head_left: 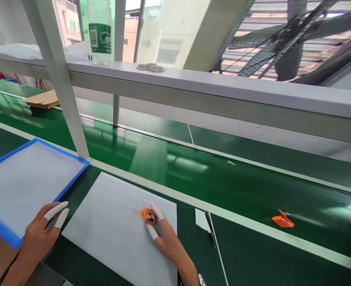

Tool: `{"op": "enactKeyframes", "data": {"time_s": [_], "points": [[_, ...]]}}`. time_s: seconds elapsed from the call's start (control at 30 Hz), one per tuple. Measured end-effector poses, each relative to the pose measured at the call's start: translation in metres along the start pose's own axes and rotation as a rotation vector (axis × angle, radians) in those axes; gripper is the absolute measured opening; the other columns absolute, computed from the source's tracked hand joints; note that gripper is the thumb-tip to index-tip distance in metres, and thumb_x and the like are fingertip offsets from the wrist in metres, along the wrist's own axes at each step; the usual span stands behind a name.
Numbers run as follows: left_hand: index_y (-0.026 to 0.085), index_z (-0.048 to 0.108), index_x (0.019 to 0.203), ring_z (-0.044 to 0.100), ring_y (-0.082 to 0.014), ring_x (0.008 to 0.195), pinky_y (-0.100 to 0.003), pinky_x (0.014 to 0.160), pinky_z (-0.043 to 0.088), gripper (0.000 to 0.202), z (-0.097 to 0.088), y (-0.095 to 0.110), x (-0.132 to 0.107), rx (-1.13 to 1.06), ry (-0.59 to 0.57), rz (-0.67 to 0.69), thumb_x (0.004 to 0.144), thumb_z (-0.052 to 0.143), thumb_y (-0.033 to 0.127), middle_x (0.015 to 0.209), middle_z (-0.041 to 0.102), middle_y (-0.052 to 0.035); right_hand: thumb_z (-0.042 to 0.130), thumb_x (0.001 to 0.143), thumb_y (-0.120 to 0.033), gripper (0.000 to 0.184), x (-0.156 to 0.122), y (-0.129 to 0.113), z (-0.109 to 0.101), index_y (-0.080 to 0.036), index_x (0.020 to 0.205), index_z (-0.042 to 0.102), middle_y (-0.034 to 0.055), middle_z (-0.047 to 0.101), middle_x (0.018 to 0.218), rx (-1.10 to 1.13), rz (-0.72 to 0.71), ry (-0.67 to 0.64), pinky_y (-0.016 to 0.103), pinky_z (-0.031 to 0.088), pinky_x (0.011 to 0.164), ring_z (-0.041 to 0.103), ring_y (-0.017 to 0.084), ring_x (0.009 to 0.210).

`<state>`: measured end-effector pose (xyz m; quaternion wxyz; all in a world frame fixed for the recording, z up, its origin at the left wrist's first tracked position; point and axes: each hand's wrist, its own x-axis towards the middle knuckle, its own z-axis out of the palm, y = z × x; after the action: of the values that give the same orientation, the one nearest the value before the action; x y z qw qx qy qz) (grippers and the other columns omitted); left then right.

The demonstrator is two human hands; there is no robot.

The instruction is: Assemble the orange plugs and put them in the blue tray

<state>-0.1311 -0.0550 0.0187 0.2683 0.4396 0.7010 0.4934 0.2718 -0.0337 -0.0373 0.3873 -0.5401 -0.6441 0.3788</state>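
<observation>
Head view shows the right hand [167,237] grasping an orange part [147,216] between thumb and finger over a white sheet [116,222] on the bench [243,250]. Near left, the left hand [41,232], released, is by a blue-framed panel [72,181]; another orange piece [283,221] lies right.

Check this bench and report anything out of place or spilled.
No liquid looks spilled. What seems a small white scrap lies on the green belt, like stray litter; small pale pieces sit in a loose heap on the shelf, uncontained.
</observation>
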Motion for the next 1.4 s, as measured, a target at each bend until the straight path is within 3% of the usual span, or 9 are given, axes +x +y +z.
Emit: {"op": "enactKeyframes", "data": {"time_s": [0.1, 0.17, 0.3, 0.4, 0.53, 0.7, 0.97, 1.2, 1.4], "points": [[0.032, 0.076, 0.109, 0.066, -0.0280, 0.096, -0.029, 0.065, 0.054, 0.035, 0.053, 0.023, -0.005, 0.075, -0.529, 0.032, 0.076, 0.075, 0.043, 0.118, 0.070, -0.0045, 0.057, 0.092, -0.025, 0.058, 0.006, -0.013, -0.003, -0.029, 0.147, 0.040, 0.0071, 0.068, 0.125, -0.067, 0.002, 0.023, 0.050, 0.047, 0.109, 0.063, 0.024, 0.119], [0.030, 0.068, 0.124, 0.067, -0.0264, 0.102, -0.033, 0.080, 0.056, 0.042, 0.093, 0.041, -0.014, 0.005, -0.860, 0.012, 0.085, 0.068, 0.045, 0.122, 0.069, -0.0070, 0.061, 0.090, -0.023, 0.060, 0.011, -0.024, 0.001, -0.030, 0.146, 0.042, 0.0067, 0.069, 0.119, -0.103, -0.064, 0.085, 0.048, 0.052, 0.103, 0.066, 0.024, 0.111], [0.024, 0.056, 0.138, 0.062, -0.0258, 0.117, -0.041, 0.098, 0.052, 0.051, 0.157, 0.073, -0.031, -0.401, -1.163, -0.164, 0.091, 0.061, 0.044, 0.132, 0.064, -0.0120, 0.068, 0.085, -0.020, 0.069, 0.020, -0.043, 0.019, -0.029, 0.147, 0.039, 0.0071, 0.066, 0.112, -0.146, -0.256, 0.203, 0.044, 0.060, 0.090, 0.067, 0.023, 0.097], [0.020, 0.064, 0.127, 0.066, -0.0247, 0.105, -0.040, 0.095, 0.052, 0.041, 0.177, 0.082, -0.032, -0.485, -1.154, -0.181, 0.092, 0.061, 0.042, 0.116, 0.070, -0.0109, 0.068, 0.085, -0.018, 0.074, 0.020, -0.048, 0.025, -0.029, 0.150, 0.034, 0.0089, 0.062, 0.116, -0.118, -0.328, 0.167, 0.044, 0.062, 0.087, 0.066, 0.023, 0.098], [0.019, 0.070, 0.116, 0.065, -0.0214, 0.091, -0.035, 0.085, 0.053, 0.031, 0.175, 0.072, -0.026, -0.365, -1.107, -0.001, 0.091, 0.060, 0.035, 0.099, 0.070, -0.0072, 0.059, 0.093, -0.017, 0.059, 0.019, -0.045, 0.018, -0.033, 0.147, 0.039, 0.0093, 0.057, 0.131, -0.043, -0.397, 0.064, 0.043, 0.061, 0.091, 0.065, 0.022, 0.106], [0.023, 0.073, 0.106, 0.062, -0.0202, 0.088, -0.028, 0.073, 0.051, 0.023, 0.167, 0.061, -0.029, -0.172, -1.046, 0.233, 0.090, 0.057, 0.028, 0.106, 0.068, -0.0066, 0.055, 0.095, -0.013, 0.049, 0.021, -0.041, 0.009, -0.035, 0.139, 0.050, 0.0068, 0.064, 0.127, -0.145, -0.523, -0.001, 0.043, 0.060, 0.094, 0.064, 0.023, 0.114], [0.024, 0.073, 0.108, 0.059, -0.0172, 0.078, -0.026, 0.065, 0.047, 0.026, 0.169, 0.062, -0.027, -0.078, -1.060, 0.287, 0.091, 0.053, 0.023, 0.097, 0.070, -0.0046, 0.057, 0.092, -0.006, 0.065, 0.021, -0.040, 0.008, -0.035, 0.148, 0.040, 0.0083, 0.064, 0.133, -0.328, -0.665, 0.007, 0.050, 0.061, 0.093, 0.063, 0.027, 0.117], [0.026, 0.068, 0.123, 0.065, -0.0189, 0.086, -0.029, 0.074, 0.054, 0.033, 0.172, 0.051, -0.029, -0.187, -1.028, 0.184, 0.094, 0.052, 0.023, 0.106, 0.072, -0.0056, 0.058, 0.090, -0.003, 0.060, 0.015, -0.038, 0.021, -0.034, 0.141, 0.046, 0.0076, 0.067, 0.116, -0.035, -0.487, 0.116, 0.043, 0.063, 0.081, 0.066, 0.024, 0.105], [0.020, 0.071, 0.115, 0.069, -0.0224, 0.096, -0.035, 0.085, 0.056, 0.028, 0.175, 0.043, -0.025, -0.324, -1.005, -0.075, 0.091, 0.059, 0.025, 0.106, 0.074, -0.0079, 0.060, 0.089, -0.002, 0.057, 0.013, -0.037, 0.029, -0.033, 0.137, 0.051, 0.0074, 0.067, 0.116, -0.007, -0.488, 0.035, 0.043, 0.062, 0.083, 0.066, 0.023, 0.105]]}}
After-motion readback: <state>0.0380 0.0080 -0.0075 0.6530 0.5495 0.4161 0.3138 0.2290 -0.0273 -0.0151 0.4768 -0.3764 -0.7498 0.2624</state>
